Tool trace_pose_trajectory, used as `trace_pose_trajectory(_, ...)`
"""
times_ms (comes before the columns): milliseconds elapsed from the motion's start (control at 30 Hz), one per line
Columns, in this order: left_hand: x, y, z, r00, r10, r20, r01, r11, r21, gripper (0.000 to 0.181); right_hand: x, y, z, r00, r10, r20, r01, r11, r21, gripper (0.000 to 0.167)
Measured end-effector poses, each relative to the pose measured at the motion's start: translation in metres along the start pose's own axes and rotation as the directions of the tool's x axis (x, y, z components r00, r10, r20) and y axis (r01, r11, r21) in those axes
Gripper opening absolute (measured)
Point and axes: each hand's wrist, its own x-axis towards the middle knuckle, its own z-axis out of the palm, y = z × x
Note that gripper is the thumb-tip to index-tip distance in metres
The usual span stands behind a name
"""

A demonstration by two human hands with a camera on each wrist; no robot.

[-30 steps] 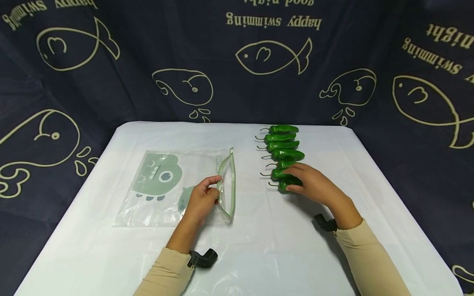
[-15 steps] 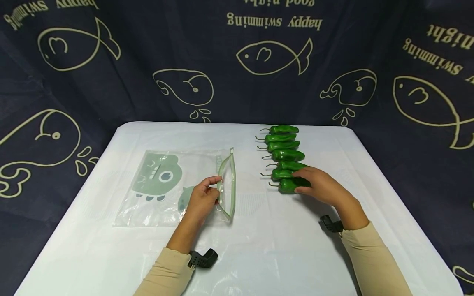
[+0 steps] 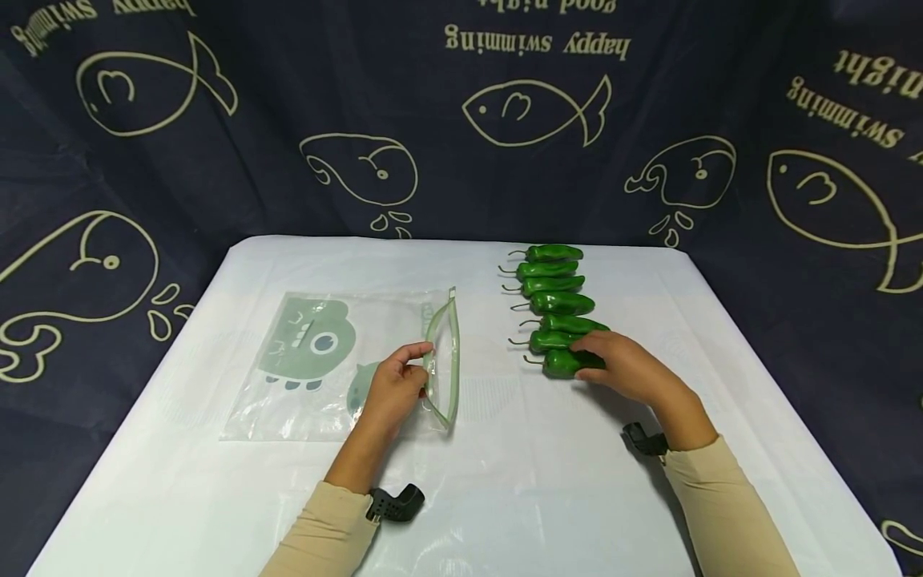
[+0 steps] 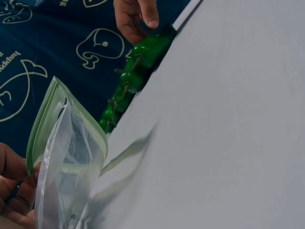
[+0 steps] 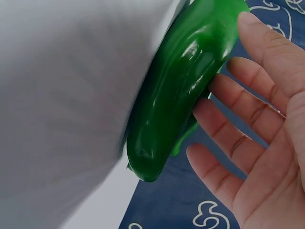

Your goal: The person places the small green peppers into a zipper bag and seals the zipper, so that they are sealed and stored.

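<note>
Our left hand (image 3: 395, 388) pinches the bag (image 3: 317, 353), seemingly unfilled; seven peppers (image 3: 562, 304) lie unbagged by our relaxed right hand (image 3: 626, 365).

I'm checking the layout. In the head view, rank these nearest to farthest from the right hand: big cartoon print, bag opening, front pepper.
1. Front pepper: beside the right hand.
2. Bag opening: left of the pepper.
3. Big cartoon print: farthest left.

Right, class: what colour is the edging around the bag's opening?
The edging is pale green, clearest in the left wrist view.
</note>
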Motion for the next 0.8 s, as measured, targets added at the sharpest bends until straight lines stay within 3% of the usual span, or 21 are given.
trace_pose_trajectory(200, -0.0002, 0.0007, 0.0002, 1.0, 0.0, -0.001, 0.0, 1.0, -0.007, 0.049, 0.0002, 0.0006, 0.0026, 1.0, -0.023, 0.002, 0.023, 1.0, 0.009, 0.038)
trace_pose_trajectory(467, 0.0008, -0.0007, 0.0003, 1.0, 0.002, 0.0, -0.002, 1.0, 0.007, 0.049, 0.0006, -0.0001, 0.0082, 0.998, 0.015, 0.059, -0.017, 0.999, 0.034, 0.04)
trace_pose_trajectory(800, 0.0014, -0.0004, 0.0002, 1.0, -0.017, 0.002, 0.017, 1.0, -0.001, 0.05, -0.0001, -0.0017, 0.0089, 0.998, -0.011, 0.057, 0.009, 1.0, 0.03, 0.035)
